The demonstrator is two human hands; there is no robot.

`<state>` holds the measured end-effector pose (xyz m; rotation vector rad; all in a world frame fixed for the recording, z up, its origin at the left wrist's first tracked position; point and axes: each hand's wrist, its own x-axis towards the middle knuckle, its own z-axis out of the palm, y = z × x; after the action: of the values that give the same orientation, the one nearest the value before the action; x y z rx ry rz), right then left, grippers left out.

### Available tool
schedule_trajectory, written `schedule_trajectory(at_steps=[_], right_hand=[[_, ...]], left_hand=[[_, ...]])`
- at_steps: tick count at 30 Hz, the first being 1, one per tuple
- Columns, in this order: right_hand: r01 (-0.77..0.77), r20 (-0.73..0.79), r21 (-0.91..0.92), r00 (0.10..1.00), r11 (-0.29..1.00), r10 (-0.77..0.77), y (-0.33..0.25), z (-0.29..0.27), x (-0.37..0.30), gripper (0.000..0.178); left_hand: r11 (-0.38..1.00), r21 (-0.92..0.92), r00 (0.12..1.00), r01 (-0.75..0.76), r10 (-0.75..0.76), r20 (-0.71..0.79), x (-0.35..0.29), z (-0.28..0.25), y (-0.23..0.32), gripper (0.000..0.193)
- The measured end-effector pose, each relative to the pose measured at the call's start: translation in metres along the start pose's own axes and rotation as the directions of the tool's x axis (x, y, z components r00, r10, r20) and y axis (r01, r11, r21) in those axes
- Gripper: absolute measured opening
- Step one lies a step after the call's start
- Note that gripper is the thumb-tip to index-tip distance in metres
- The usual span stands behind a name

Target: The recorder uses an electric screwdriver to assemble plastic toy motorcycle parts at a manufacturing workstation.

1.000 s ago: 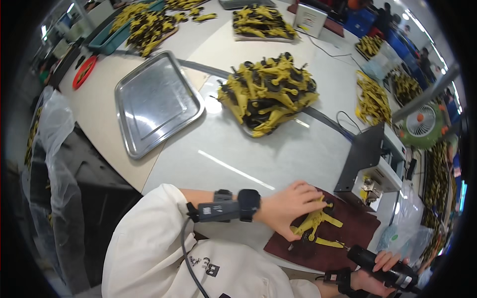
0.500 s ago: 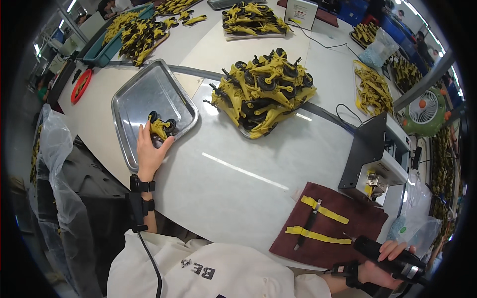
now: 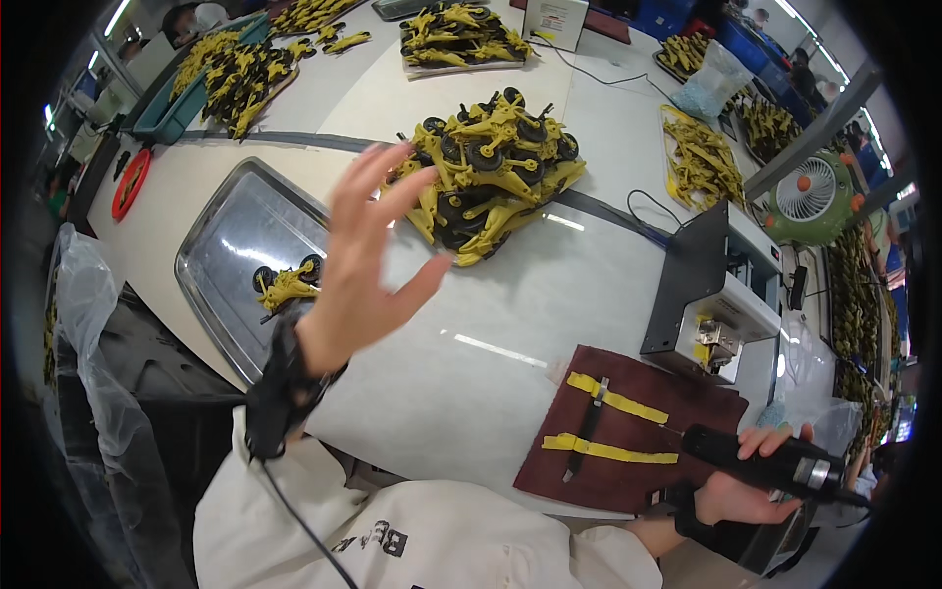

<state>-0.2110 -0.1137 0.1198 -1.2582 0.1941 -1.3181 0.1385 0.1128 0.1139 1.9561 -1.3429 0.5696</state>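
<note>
We note a round green fan (image 3: 811, 198) at right, a red oval dish (image 3: 119, 203), translucent plastic sheeting (image 3: 84, 324) at far left.

I wore an off-white top (image 3: 471, 525) with dark lettering (image 3: 392, 540); my bare left hand (image 3: 361, 270) had a bulky black wrist unit (image 3: 280, 378) with a dark cable (image 3: 296, 512); my bare right hand (image 3: 734, 499), a black strap (image 3: 690, 515).

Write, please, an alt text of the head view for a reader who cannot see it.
A person's left hand, open and empty, is raised near a pile of yellow-and-black wheeled pieces and a metal tray bearing one such piece. The right hand grips a black power tool near two yellow strips on a dark red cloth.
</note>
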Motion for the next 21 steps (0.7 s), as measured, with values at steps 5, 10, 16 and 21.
schedule_trajectory(at_steps=[5, 10, 16, 21], right_hand=[[0.092, -0.003, -0.012, 0.996, 0.996, -0.092, -0.004, 0.020, -0.008, 0.072], [0.058, -0.224, -0.016, 0.973, 0.998, -0.060, -0.013, 0.007, -0.011, 0.071], [-0.009, -0.212, 0.016, 0.977, 1.000, 0.012, -0.004, 0.001, -0.012, 0.071], [-0.015, -0.227, 0.011, 0.974, 1.000, 0.017, -0.005, -0.008, -0.015, 0.070]], left_hand=[[0.923, 0.302, 0.925, -0.237, 0.119, 0.360, 0.042, 0.075, -0.052, 0.055], [0.890, 0.374, 0.927, -0.261, 0.123, 0.355, 0.055, 0.092, -0.058, 0.044], [0.897, 0.372, 0.946, -0.238, 0.126, 0.300, 0.049, 0.099, -0.057, 0.034], [0.943, 0.272, 0.981, -0.193, 0.180, 0.072, 0.042, 0.092, -0.040, 0.028]])
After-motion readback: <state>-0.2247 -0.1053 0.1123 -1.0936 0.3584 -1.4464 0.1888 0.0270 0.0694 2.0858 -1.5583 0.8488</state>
